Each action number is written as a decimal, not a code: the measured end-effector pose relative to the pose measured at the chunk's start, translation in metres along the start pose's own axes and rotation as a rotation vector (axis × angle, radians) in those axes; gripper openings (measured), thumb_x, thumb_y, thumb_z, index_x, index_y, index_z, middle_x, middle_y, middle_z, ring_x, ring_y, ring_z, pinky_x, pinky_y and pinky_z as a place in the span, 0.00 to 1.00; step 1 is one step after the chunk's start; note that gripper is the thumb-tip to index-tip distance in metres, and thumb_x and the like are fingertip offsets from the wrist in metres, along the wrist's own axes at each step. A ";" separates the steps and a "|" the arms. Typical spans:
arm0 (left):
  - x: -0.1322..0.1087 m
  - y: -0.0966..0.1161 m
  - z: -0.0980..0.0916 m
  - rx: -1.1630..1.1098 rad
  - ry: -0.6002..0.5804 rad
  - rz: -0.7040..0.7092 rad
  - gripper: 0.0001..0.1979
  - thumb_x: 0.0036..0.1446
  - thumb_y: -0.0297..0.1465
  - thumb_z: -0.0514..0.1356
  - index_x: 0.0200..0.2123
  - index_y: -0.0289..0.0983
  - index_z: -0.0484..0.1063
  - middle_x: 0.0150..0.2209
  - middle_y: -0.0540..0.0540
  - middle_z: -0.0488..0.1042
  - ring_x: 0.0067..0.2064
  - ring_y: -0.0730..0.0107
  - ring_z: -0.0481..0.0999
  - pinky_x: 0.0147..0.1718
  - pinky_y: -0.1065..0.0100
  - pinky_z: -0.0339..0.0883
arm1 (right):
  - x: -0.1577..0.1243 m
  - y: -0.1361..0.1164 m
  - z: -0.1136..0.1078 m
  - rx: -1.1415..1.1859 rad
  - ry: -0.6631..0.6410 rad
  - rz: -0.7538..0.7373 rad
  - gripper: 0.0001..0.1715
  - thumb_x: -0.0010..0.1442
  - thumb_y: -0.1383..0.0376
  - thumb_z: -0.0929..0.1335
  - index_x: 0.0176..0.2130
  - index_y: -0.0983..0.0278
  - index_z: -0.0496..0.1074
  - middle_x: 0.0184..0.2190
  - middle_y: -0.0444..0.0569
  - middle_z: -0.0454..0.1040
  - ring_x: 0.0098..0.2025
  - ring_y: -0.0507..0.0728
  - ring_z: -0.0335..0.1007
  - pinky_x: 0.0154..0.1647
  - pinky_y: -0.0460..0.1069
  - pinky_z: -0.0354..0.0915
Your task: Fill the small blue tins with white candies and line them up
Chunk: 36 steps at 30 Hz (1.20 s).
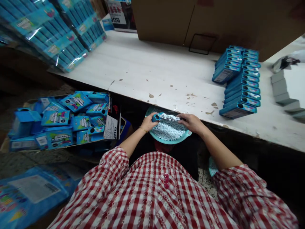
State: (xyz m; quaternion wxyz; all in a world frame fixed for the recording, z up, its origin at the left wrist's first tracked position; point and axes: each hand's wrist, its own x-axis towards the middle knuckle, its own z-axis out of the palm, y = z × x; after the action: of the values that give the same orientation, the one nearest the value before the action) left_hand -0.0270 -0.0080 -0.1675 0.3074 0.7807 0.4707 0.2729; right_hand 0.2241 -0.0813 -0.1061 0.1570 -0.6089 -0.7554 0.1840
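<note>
Small white pellets [168,131] fill a turquoise basin [166,141] on the lap, partly under the table's edge. My left hand [148,122] is wrapped round a small blue box [156,117], held tilted over the basin's left side. At the basin's right rim, my right hand [192,122] has its fingers pressed together over the pellets, with some pellets at the fingertips. A mass of pellets stretches between the box and my right hand.
Blue boxes [240,92] stand in rows on the white table [152,73]. A carton [111,124] of blue boxes lies left. Wrapped packs [54,35], a brown cardboard box [166,22] and a wire frame [202,43] stand behind; a blue bag [35,190] is lower left.
</note>
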 end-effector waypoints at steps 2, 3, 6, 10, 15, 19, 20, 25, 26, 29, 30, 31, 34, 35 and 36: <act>0.003 0.006 0.006 0.058 -0.034 0.030 0.24 0.44 0.28 0.62 0.48 0.35 0.68 0.44 0.45 0.74 0.44 0.64 0.73 0.46 0.65 0.66 | 0.004 -0.016 -0.015 -0.142 -0.068 0.008 0.19 0.58 0.60 0.65 0.49 0.58 0.69 0.45 0.48 0.74 0.45 0.57 0.69 0.42 0.48 0.61; 0.005 0.008 0.008 0.076 -0.047 0.044 0.24 0.44 0.28 0.62 0.48 0.35 0.68 0.45 0.45 0.74 0.45 0.63 0.73 0.47 0.65 0.65 | 0.005 -0.024 -0.021 -0.219 -0.098 0.017 0.19 0.58 0.60 0.65 0.50 0.58 0.69 0.44 0.49 0.74 0.45 0.58 0.69 0.40 0.49 0.61; 0.007 0.010 0.010 0.103 -0.066 0.086 0.24 0.45 0.28 0.61 0.49 0.36 0.68 0.47 0.44 0.73 0.48 0.62 0.72 0.49 0.64 0.65 | 0.008 -0.045 -0.033 -0.416 -0.149 0.019 0.20 0.58 0.59 0.64 0.51 0.58 0.67 0.42 0.53 0.75 0.42 0.60 0.70 0.36 0.49 0.60; 0.007 0.008 0.010 0.105 -0.066 0.116 0.24 0.44 0.26 0.62 0.49 0.35 0.68 0.48 0.43 0.72 0.49 0.61 0.72 0.50 0.64 0.64 | 0.010 -0.063 -0.039 -0.557 -0.147 -0.018 0.17 0.59 0.61 0.63 0.47 0.62 0.68 0.39 0.55 0.75 0.38 0.59 0.71 0.33 0.48 0.59; 0.007 0.007 0.010 0.099 -0.065 0.126 0.23 0.46 0.27 0.61 0.48 0.34 0.68 0.48 0.42 0.72 0.49 0.62 0.72 0.50 0.64 0.64 | 0.011 -0.069 -0.034 -0.619 -0.132 -0.052 0.13 0.61 0.65 0.60 0.43 0.65 0.70 0.37 0.56 0.74 0.37 0.60 0.71 0.32 0.49 0.58; 0.009 0.005 0.013 0.092 -0.067 0.152 0.23 0.45 0.27 0.61 0.48 0.34 0.68 0.48 0.42 0.72 0.49 0.61 0.71 0.50 0.63 0.64 | 0.010 -0.069 -0.028 -0.602 -0.092 -0.051 0.14 0.61 0.68 0.59 0.42 0.65 0.70 0.37 0.57 0.74 0.37 0.60 0.71 0.33 0.49 0.57; 0.009 0.004 0.014 0.083 -0.062 0.156 0.23 0.45 0.27 0.61 0.48 0.35 0.68 0.48 0.42 0.72 0.49 0.61 0.71 0.50 0.63 0.64 | 0.009 -0.069 -0.029 -0.595 -0.086 -0.045 0.14 0.61 0.68 0.58 0.42 0.65 0.70 0.38 0.57 0.74 0.37 0.60 0.70 0.33 0.50 0.57; 0.009 0.003 0.013 -0.044 -0.021 0.107 0.23 0.43 0.27 0.63 0.46 0.35 0.70 0.45 0.43 0.74 0.46 0.63 0.73 0.49 0.64 0.64 | -0.005 -0.058 -0.039 -0.544 -0.096 -0.009 0.13 0.61 0.62 0.60 0.43 0.63 0.69 0.39 0.54 0.74 0.37 0.59 0.71 0.32 0.49 0.58; 0.008 0.002 0.011 -0.093 -0.005 0.070 0.23 0.42 0.28 0.64 0.45 0.35 0.70 0.43 0.44 0.74 0.45 0.63 0.73 0.49 0.63 0.64 | -0.011 -0.050 -0.038 -0.526 -0.099 0.007 0.14 0.61 0.61 0.61 0.44 0.62 0.69 0.39 0.53 0.74 0.38 0.59 0.71 0.32 0.48 0.58; 0.003 -0.008 0.006 -0.337 0.077 -0.097 0.23 0.40 0.33 0.66 0.43 0.35 0.70 0.39 0.45 0.75 0.41 0.63 0.74 0.47 0.62 0.66 | -0.029 -0.013 -0.018 -0.484 -0.134 0.095 0.15 0.60 0.58 0.62 0.45 0.60 0.67 0.41 0.51 0.74 0.40 0.59 0.71 0.32 0.48 0.60; 0.002 -0.013 0.005 -0.461 0.100 -0.166 0.24 0.39 0.34 0.67 0.42 0.35 0.70 0.38 0.45 0.75 0.41 0.63 0.74 0.46 0.60 0.66 | -0.032 0.001 -0.004 -0.480 -0.157 0.138 0.15 0.60 0.59 0.62 0.46 0.61 0.67 0.42 0.52 0.73 0.40 0.59 0.71 0.32 0.48 0.61; 0.001 -0.018 0.006 -0.592 0.110 -0.236 0.24 0.38 0.34 0.67 0.42 0.35 0.69 0.38 0.45 0.75 0.41 0.63 0.74 0.46 0.59 0.66 | -0.033 0.013 0.012 -0.477 -0.178 0.177 0.15 0.60 0.60 0.62 0.46 0.61 0.67 0.42 0.52 0.73 0.39 0.58 0.72 0.32 0.48 0.61; 0.001 -0.028 0.019 -0.906 0.098 -0.438 0.25 0.34 0.33 0.69 0.39 0.34 0.68 0.38 0.45 0.75 0.39 0.63 0.75 0.45 0.56 0.67 | -0.022 0.033 0.068 -0.397 -0.161 0.220 0.14 0.60 0.63 0.62 0.45 0.65 0.67 0.40 0.55 0.73 0.39 0.57 0.72 0.34 0.47 0.62; 0.001 -0.028 0.026 -0.960 0.094 -0.484 0.26 0.32 0.32 0.70 0.38 0.34 0.68 0.37 0.45 0.75 0.38 0.63 0.75 0.45 0.55 0.67 | -0.015 0.033 0.086 -0.352 -0.144 0.214 0.14 0.61 0.64 0.61 0.45 0.66 0.67 0.40 0.56 0.74 0.39 0.57 0.72 0.35 0.47 0.62; 0.002 -0.027 0.033 -0.995 0.093 -0.516 0.26 0.31 0.32 0.70 0.38 0.35 0.67 0.36 0.46 0.75 0.38 0.64 0.75 0.45 0.55 0.67 | -0.006 0.031 0.101 -0.312 -0.126 0.202 0.15 0.62 0.64 0.60 0.46 0.67 0.67 0.40 0.57 0.74 0.39 0.57 0.71 0.36 0.47 0.62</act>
State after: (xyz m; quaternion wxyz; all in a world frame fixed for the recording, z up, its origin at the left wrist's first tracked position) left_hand -0.0178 -0.0033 -0.2084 0.6742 0.3885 0.4741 0.4121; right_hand 0.2053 -0.0905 -0.2103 -0.0063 -0.6858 -0.7182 0.1173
